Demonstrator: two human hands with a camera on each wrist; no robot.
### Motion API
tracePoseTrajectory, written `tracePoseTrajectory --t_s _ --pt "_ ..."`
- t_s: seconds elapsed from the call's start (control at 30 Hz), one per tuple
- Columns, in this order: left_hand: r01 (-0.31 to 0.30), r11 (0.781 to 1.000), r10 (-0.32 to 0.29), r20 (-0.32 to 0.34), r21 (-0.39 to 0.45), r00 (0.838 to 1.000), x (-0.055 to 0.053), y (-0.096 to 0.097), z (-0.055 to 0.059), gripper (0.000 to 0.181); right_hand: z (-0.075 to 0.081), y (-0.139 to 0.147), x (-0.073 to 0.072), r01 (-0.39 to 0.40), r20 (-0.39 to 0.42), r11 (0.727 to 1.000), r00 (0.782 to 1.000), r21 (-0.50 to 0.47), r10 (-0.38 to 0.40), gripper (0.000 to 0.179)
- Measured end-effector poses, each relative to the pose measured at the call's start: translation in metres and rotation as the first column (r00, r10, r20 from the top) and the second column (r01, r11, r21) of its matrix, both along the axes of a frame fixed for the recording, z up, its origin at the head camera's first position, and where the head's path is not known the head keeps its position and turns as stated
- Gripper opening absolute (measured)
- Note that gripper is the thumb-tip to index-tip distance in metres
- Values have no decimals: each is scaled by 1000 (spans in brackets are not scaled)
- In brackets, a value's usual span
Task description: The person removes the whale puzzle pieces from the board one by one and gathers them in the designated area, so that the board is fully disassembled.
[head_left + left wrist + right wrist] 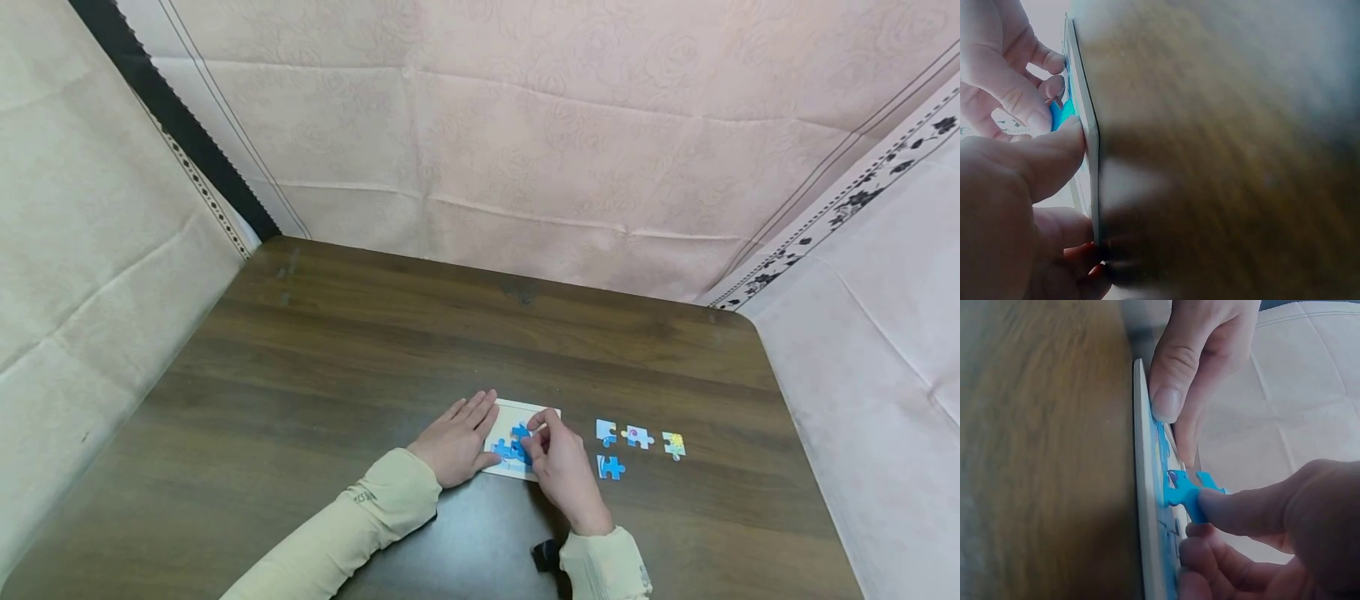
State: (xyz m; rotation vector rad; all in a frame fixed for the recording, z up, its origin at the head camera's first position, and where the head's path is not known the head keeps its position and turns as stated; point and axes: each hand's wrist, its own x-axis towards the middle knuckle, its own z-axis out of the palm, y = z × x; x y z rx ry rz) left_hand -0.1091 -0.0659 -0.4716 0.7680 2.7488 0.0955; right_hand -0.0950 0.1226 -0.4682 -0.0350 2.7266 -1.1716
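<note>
A pale puzzle board (517, 411) lies on the brown table, with blue jigsaw pieces (502, 451) in its lower part. My left hand (457, 442) rests along the board's left side, fingers straight, the thumb pressing near the lower edge. Over the board, my right hand (564, 475) pinches a blue jigsaw piece (1192, 500) between thumb and fingers. In the right wrist view this piece stands tilted up from the board's surface. The left thumb (1063, 150) appears close to a blue piece in the left wrist view. My right fingers hide part of the board.
Right of the board lie loose jigsaw pieces: a light blue one (606, 432), a patterned one (637, 437), a yellow and blue one (673, 445) and a blue one (611, 467). Pale cloth (525, 150) hangs behind the table and at both sides.
</note>
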Motion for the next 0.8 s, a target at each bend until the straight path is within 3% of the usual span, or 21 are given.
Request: tracePoseTrajectory --t_s 0.6,0.8 --pt "13 1000 -13 -15 11 1000 0 -1 -2 76 -2 4 1 67 -77 997 995 -38 -70 18" --pt "11 1000 -11 -13 15 1000 0 -1 -2 77 -3 7 0 100 -56 992 993 -78 -105 21"
